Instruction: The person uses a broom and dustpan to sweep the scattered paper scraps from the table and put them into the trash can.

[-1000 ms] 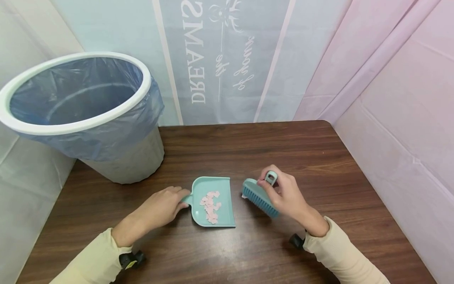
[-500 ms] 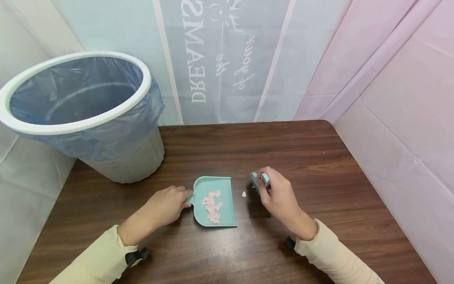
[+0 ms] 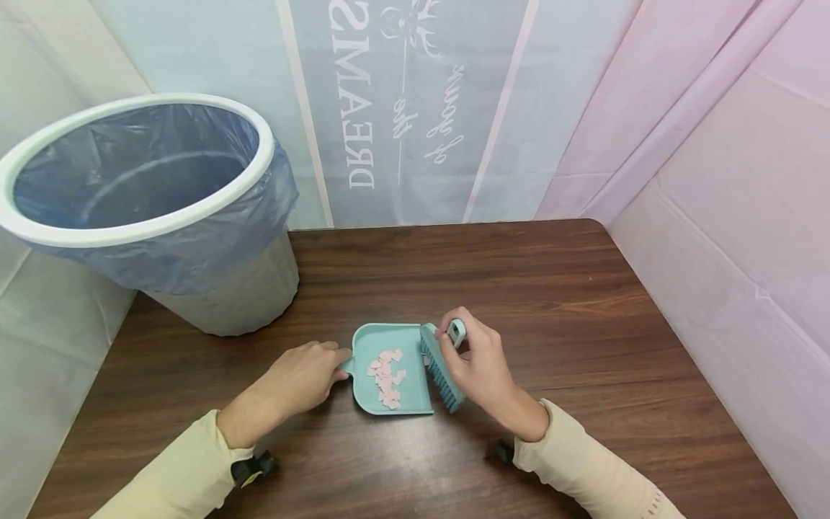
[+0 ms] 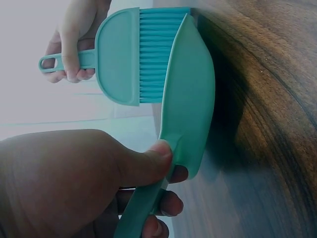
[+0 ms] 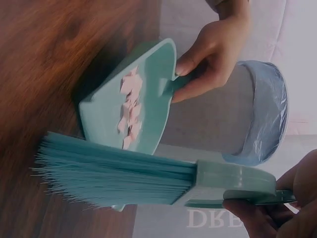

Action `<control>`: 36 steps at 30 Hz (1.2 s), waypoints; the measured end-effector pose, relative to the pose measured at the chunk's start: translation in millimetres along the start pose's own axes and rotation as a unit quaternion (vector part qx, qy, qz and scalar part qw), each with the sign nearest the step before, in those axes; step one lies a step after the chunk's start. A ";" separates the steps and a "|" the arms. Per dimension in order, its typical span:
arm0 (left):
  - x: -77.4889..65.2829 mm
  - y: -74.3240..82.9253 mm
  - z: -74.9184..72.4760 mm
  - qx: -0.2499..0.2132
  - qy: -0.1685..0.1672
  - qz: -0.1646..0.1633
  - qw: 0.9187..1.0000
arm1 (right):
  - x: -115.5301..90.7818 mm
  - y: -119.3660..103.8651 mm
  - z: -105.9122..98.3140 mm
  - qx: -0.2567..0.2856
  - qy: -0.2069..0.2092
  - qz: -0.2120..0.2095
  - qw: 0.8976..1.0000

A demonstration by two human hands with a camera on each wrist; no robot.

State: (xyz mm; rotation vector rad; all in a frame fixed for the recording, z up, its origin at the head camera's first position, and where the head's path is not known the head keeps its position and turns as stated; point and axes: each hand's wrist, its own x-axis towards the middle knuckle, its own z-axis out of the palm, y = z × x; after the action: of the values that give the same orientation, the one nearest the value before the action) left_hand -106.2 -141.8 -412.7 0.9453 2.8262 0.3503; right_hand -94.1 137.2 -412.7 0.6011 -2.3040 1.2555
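Note:
A teal dustpan (image 3: 405, 342) lies on the table with its open edge facing right, and a small heap of pale pink paper scraps (image 3: 387, 382) rests in it. My left hand (image 3: 303, 382) grips its short handle, thumb on top in the left wrist view. My right hand (image 3: 476, 360) holds a teal hand brush (image 3: 441, 371) by its handle. The brush's bristles (image 5: 114, 171) stand right at the dustpan's open edge, and a pink scrap (image 3: 426, 360) shows beside them there.
A grey waste bin (image 3: 240, 295) with a white rim and blue liner stands at the table's back left. Fabric backdrops (image 3: 415, 144) close off the back and sides of the brown wooden table (image 3: 583, 324).
My right hand first lifted and turned the brush, leaving a loose scrap in sight, then brought it left to the dustpan's edge. The dustpan and left hand have barely shifted.

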 end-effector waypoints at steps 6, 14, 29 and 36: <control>0.6 -0.6 0.1 -0.002 -0.004 -0.002 1.000 | 1.5 -0.7 -1.1 0.046 0.041 0.019 0.998; -0.2 -1.5 0.8 -0.007 -0.002 -0.004 1.000 | 4.4 -0.7 -8.4 0.040 0.071 0.025 0.996; -6.5 -5.6 5.5 -0.020 0.010 0.009 1.000 | -2.4 21.7 -44.7 -0.047 0.099 0.047 0.993; -8.0 -7.6 8.4 -0.033 0.009 0.015 0.999 | -12.8 36.2 -66.4 -0.080 0.115 0.088 0.986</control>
State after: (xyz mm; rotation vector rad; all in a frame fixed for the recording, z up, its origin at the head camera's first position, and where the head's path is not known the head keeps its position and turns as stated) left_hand -102.4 -151.1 -422.3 0.9761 2.8002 0.4555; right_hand -92.7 213.9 -411.5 0.1882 -2.2709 1.1366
